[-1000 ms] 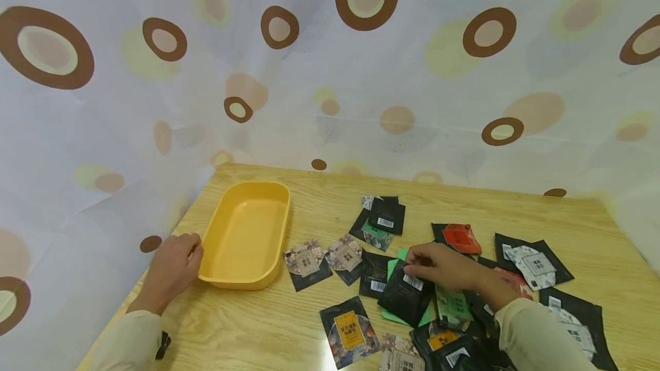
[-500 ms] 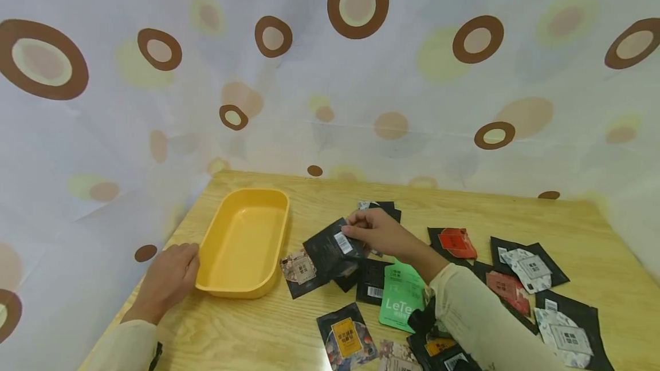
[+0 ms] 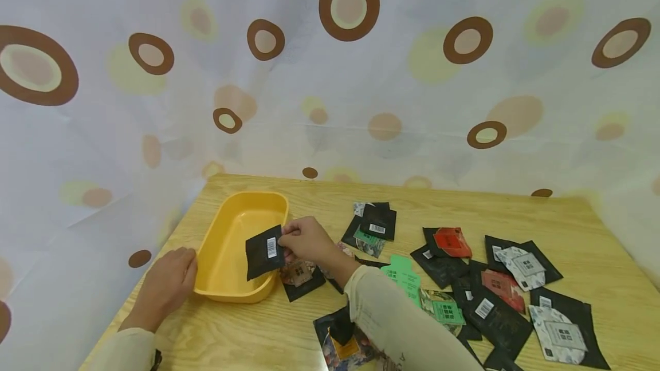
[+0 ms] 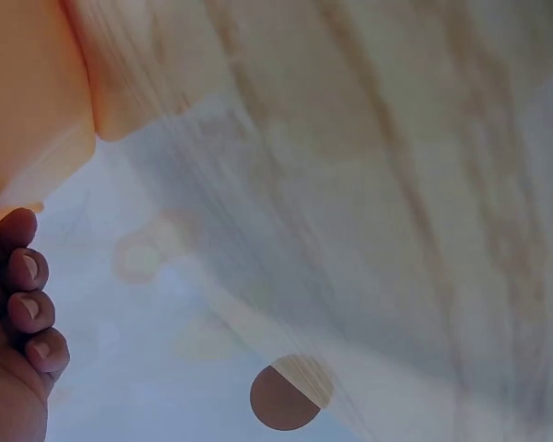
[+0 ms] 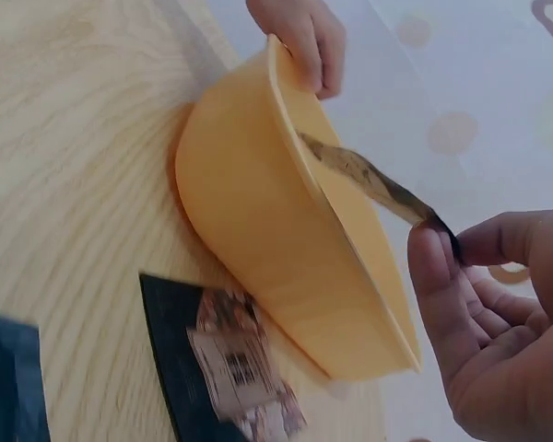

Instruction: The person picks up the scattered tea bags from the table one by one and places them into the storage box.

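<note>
My right hand (image 3: 311, 244) pinches a small black packet (image 3: 261, 255) by its right edge, with the white barcode label facing up. The packet hangs above the right side of a yellow plastic basin (image 3: 224, 268); in the right wrist view thumb and fingertips hold it edge-on over the rim. At the basin's left side, my left hand (image 3: 167, 282) grips the rim with curled fingers, partly hidden in the head view. A patterned packet with a brown label (image 5: 230, 368) lies on the table beside the basin.
Several black packets lie scattered to the right on the wooden table (image 3: 319, 193), among them a red-labelled one (image 3: 450, 241) and a white-patterned one (image 3: 559, 325). A green packet (image 3: 402, 273) is partly behind the right sleeve. A patterned cloth (image 3: 361, 90) hangs behind.
My right hand has lifted the black packet from the pile and carried it left to the basin. A green packet beneath came into view. My left hand stays at the rim.
</note>
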Demonstrator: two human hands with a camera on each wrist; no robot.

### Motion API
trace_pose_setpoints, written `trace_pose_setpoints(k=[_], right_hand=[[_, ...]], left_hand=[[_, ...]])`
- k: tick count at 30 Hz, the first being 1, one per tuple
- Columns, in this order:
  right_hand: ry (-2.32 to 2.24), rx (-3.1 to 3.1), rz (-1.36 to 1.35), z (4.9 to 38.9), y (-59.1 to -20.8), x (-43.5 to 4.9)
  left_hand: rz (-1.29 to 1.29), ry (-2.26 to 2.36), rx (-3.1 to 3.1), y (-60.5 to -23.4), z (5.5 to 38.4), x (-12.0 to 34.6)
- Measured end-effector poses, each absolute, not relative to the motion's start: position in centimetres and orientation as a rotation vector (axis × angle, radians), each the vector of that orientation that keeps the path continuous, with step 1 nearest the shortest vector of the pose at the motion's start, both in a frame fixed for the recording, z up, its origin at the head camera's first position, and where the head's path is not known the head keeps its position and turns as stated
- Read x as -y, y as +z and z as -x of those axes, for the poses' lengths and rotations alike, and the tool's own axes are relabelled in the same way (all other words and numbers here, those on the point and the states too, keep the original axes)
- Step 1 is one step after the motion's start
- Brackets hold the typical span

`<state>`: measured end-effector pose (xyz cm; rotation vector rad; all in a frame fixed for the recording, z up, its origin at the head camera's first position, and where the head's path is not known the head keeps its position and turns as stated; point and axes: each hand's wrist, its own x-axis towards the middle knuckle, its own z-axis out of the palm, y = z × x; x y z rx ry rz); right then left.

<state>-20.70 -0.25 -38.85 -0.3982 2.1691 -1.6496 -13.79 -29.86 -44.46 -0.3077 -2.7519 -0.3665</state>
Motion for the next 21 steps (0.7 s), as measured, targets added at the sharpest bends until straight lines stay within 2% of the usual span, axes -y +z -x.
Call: trace_pose_setpoints(k=[10,21], right_hand=[[-1.479,-2.345,0.363,19.9,-39.4,3.0],[-1.399,-2.461,0.489,20.5,-39.6,0.2]], left_hand=[[0.348,-0.351,2.696,-44.9,13.9,29.6],[0.409,-0.348,2.636,-44.9,13.5,30.3]])
